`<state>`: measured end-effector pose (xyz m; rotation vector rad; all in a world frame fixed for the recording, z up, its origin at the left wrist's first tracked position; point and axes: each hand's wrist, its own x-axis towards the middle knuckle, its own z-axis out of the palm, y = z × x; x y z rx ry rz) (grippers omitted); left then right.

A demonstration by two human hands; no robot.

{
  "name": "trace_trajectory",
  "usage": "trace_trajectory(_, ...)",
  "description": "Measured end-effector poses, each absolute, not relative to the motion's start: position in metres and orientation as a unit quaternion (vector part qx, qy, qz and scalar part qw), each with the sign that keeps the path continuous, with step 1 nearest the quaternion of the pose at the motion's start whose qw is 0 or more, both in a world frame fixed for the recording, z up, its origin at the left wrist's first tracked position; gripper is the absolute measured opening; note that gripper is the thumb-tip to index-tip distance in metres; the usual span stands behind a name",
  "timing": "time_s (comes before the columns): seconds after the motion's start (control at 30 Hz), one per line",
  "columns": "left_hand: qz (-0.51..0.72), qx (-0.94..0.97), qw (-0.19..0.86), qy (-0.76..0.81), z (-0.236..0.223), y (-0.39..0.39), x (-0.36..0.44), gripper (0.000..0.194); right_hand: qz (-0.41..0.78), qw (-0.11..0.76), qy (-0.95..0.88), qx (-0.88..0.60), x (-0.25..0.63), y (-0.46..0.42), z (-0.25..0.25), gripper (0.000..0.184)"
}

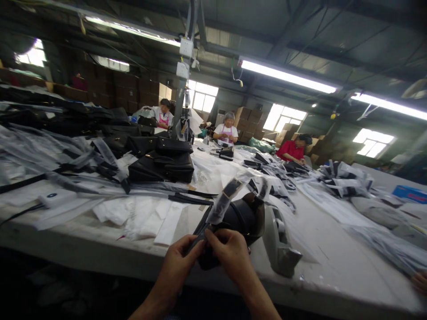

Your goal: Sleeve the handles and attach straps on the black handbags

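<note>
A black handbag [245,215] rests at the table's near edge, right in front of me. Its strap [222,205] is wrapped in translucent plastic and rises from the side nearest my hands. My left hand [182,258] is closed on the lower part of the wrapped strap. Beside it, my right hand [230,251] pinches the same strap between thumb and fingers, close to the bag's body. The fingertips of both hands nearly meet, and they hide part of the strap and the bag's lower side. A grey tape dispenser [280,246] stands just right of the bag.
Stacked black bags [163,162] and plastic-wrapped straps [83,182] cover the left of the table. White wrapping sheets [133,218] lie near the front edge. Several people work across the table, one in a red shirt [290,151]. Another person's hand [419,281] shows at far right.
</note>
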<state>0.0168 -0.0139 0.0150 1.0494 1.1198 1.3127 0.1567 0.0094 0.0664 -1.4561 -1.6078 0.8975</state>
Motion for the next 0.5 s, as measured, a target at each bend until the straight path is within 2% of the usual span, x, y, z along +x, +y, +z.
trace_trajectory(0.17,0.506,0.405,0.614,0.45,0.011,-0.012,0.013,0.042,0.554,0.363,-0.577,-0.478,0.172,0.004,0.06,0.043)
trace_trajectory(0.23,0.493,0.404,0.636,0.436,0.013,-0.013,0.012,0.043,0.6,0.373,-0.547,-0.449,0.176,0.001,0.053,0.042)
trace_trajectory(0.33,0.486,0.393,0.642,0.444,0.02,-0.015,0.01,0.045,0.603,0.393,-0.518,-0.461,0.177,-0.003,0.045,0.043)
trace_trajectory(0.5,0.468,0.397,0.64,0.463,0.028,-0.016,0.008,0.049,0.531,0.415,-0.522,-0.523,0.175,-0.006,0.04,0.047)
